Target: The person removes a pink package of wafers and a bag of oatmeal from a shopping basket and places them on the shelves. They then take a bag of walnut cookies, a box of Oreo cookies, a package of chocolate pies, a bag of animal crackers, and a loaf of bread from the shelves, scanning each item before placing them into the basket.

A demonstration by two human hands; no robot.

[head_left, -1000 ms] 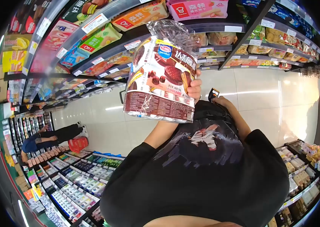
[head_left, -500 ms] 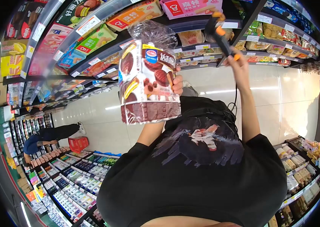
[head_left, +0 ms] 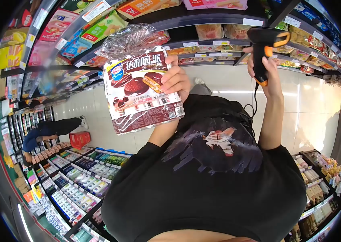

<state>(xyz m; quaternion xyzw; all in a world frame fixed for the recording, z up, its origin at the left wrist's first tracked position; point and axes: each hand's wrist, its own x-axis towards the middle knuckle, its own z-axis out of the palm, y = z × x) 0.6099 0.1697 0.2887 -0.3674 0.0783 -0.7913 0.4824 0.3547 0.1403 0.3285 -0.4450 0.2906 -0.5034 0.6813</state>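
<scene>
My left hand [head_left: 176, 78] grips the right side of a chocolate pie pack [head_left: 134, 86], fingers spread over its printed front. The pack is brown and white, in clear wrap bunched at the top, and its front shows round chocolate-coated pies. At the right, my right hand [head_left: 270, 76] is wrapped round the handle of a black and orange barcode scanner [head_left: 262, 60]. The scanner's head points up and to the right, apart from the pack. From its base a black cable [head_left: 255, 101] hangs down beside my shirt.
Snack shelves [head_left: 215, 20] with price labels curve across the top. Lower left stand shelves of small bottles and packs [head_left: 86, 181]. A person [head_left: 45, 135] bends at the far left near a red basket [head_left: 80, 140]. More shelving [head_left: 319, 189] is at lower right.
The pack has moved left and turned, so its front now shows more squarely, with my left fingers over it. My right hand has moved right and down, and the scanner has swung round.
</scene>
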